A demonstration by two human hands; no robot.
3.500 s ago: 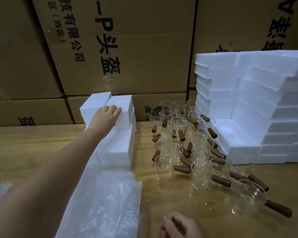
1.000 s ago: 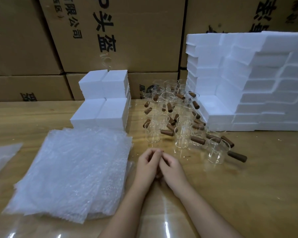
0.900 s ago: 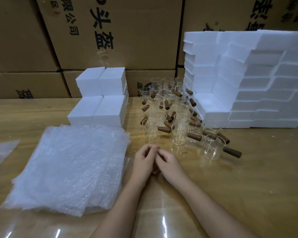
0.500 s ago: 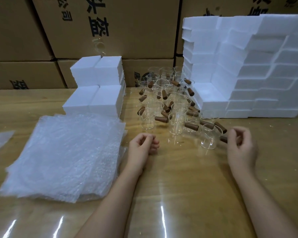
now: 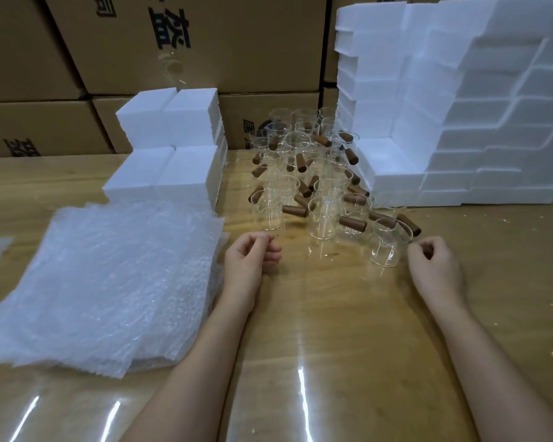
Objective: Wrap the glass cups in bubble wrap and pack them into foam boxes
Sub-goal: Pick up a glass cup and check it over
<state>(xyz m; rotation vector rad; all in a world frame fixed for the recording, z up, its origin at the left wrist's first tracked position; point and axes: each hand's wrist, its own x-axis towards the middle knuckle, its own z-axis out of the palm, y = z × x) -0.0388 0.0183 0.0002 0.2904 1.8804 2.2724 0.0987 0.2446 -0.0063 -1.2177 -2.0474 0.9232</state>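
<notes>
- Glass cups (image 5: 313,173) stand bunched at the back of the worktop (image 5: 332,314), between the low foam boxes (image 5: 186,173) and the tall foam boxes (image 5: 460,129). Their brown handles point every way. None that we can see is wrapped or boxed, so we judge the packing has hardly begun.
- One cup, the nearest cup (image 5: 387,247), stands upright at the front right corner of the bunch. That makes it the easiest to lift out without reaching over its neighbours.
- Our right hand (image 5: 436,269) sits just beside that cup with its grip closed. Fingers and thumb curl round a brown stub that we take for the cup's wooden handle (image 5: 427,251). Holding it there keeps our fingers off the thin glass wall.
- Our left hand (image 5: 248,263) rests on the worktop with its fingers loosely curled and its grip empty. It lies just beside the edge of the bubble wrap (image 5: 109,282), which we think leaves it well placed to draw off a sheet.
- That wrap lies flat as a stack of sheets at the front left, its far edge reaching the low foam boxes.
- Cardboard cartons (image 5: 253,43) wall in the back.
- Next, we reckon, the cup must come clear of the bunch and onto a sheet. A snagged neighbouring handle is the risk.
</notes>
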